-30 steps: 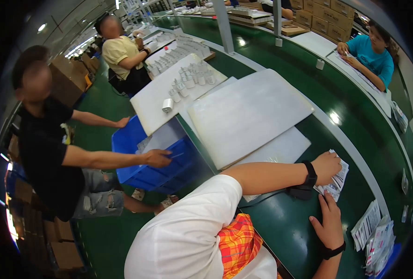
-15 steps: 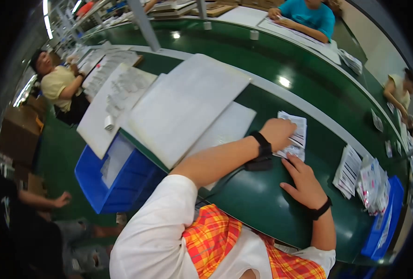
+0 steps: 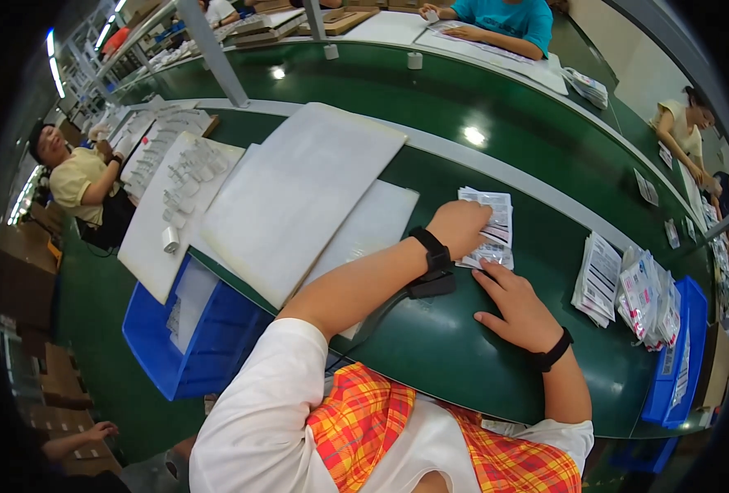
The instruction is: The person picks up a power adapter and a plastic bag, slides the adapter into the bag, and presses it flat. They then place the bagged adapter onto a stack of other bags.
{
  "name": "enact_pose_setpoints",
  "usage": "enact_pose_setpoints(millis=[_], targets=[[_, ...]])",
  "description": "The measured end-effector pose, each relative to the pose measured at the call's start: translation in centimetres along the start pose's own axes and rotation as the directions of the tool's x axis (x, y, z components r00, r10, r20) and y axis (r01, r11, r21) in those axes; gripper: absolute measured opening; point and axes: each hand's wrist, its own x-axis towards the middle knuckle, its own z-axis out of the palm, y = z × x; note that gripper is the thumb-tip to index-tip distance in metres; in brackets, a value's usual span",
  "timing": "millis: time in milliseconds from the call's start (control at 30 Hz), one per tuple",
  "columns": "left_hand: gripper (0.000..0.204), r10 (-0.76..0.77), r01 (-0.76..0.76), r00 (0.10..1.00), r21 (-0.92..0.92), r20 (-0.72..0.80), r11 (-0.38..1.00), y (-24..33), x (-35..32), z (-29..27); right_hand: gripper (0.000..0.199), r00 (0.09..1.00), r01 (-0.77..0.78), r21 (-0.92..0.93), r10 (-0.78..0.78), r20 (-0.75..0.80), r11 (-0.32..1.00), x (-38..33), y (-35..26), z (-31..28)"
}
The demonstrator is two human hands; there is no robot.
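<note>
One blue plastic bin (image 3: 226, 345) at left, white sheet (image 3: 197, 296) inside! Your left hand (image 3: 461, 228) curls over one pile of flat white printed packets (image 3: 501, 220) on the green desk (image 3: 430, 349), grip unclear; your right hand (image 3: 519, 311), spread open, touches its edge.

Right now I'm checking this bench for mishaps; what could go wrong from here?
- The flat packets under the left hand appear loosely stacked, so they might slide apart if either it or the right hand pushes unevenly.
- The bagged pile beside the blue bin looks slippery and could topple.
- The white cylinder sits near the edge of its board; a knock might send it off.
</note>
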Motion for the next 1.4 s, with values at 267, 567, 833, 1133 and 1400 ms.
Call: enact_pose_setpoints(millis=[267,567,833,1133,1400], targets=[[0.026,0.050,-0.050,0.999,0.031,0.020,0.998,0.2,0.1,0.1,0.064,0.999,-0.035,0.011,0.035,0.009,0.999,-0.1,-0.5,-0.1],[0.041,0.109,-0.155,0.930,-0.106,-0.351,0.982,0.8,0.8,-0.2,0.052,0.964,0.030,-0.069,-0.048,-0.263,0.997,0.1,-2.2,-1.1],[0.041,-0.081,-0.098,0.895,-0.370,-0.439,0.924,0.9,1.3,-5.4,0.047,0.975,0.014,0.054,-0.002,-0.224,0.998,0.4,-1.6,-0.9],[0.042,0.287,-0.510,0.750,-0.245,-0.596,0.824,7.6,-3.2,-16.6,0.052,1.000,-0.015,0.063,0.014,0.022,0.998,0.8,-1.4,-1.0],[0.033,0.236,-0.238,0.971,0.117,0.036,0.964,1.0,-0.5,-16.6,0.040,0.937,-0.124,0.161,0.062,0.344,0.979,5.3,1.1,-5.4]])
